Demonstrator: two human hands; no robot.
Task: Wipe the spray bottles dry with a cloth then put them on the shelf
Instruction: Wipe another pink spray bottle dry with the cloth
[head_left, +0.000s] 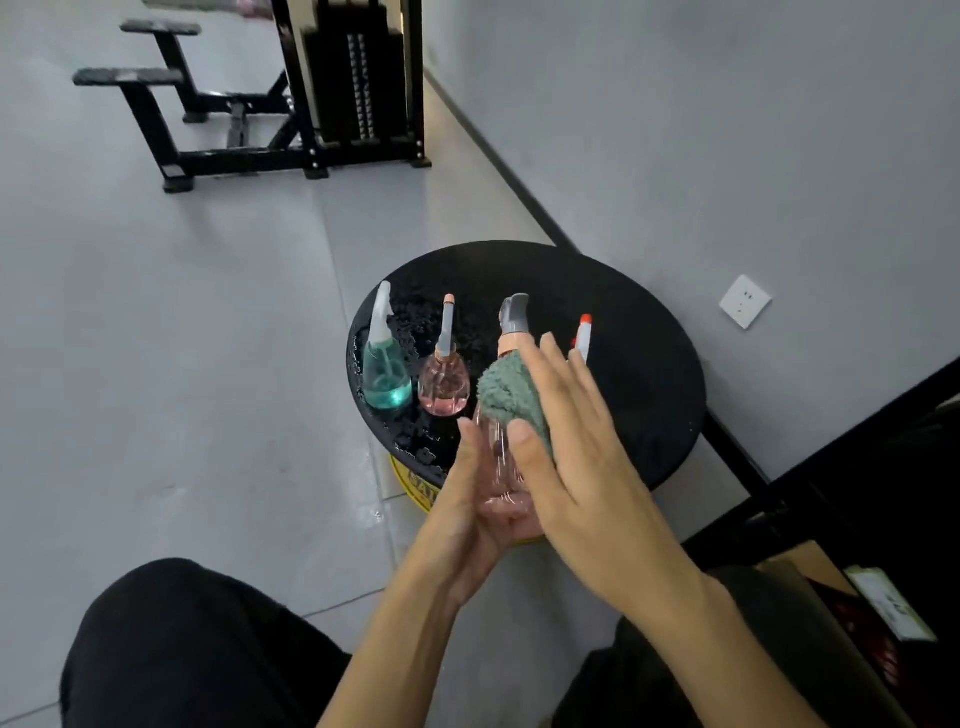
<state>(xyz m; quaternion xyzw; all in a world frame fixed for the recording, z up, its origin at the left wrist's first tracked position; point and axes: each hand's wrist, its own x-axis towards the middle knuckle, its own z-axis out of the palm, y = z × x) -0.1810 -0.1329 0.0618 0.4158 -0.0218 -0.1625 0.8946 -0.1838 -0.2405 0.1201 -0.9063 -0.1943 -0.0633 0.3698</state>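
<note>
My left hand (480, 506) cups the base of a clear pink spray bottle (496, 449) with a grey nozzle, held above the near edge of a round black table (639, 364). My right hand (566, 436) presses a green fluffy cloth (511, 387) against the bottle's shoulder, thumb on the front. On the wet left part of the table stand a teal spray bottle (385, 371) and a small pink spray bottle (444, 382). A white bottle with a red tip (583, 338) stands behind my right hand, mostly hidden.
A black shelf frame (831, 483) runs along the right with boxes below it. A yellow base (415, 486) shows under the table. Black gym equipment (322, 104) stands on the grey floor at the back. A wall socket (745, 301) is on the right wall.
</note>
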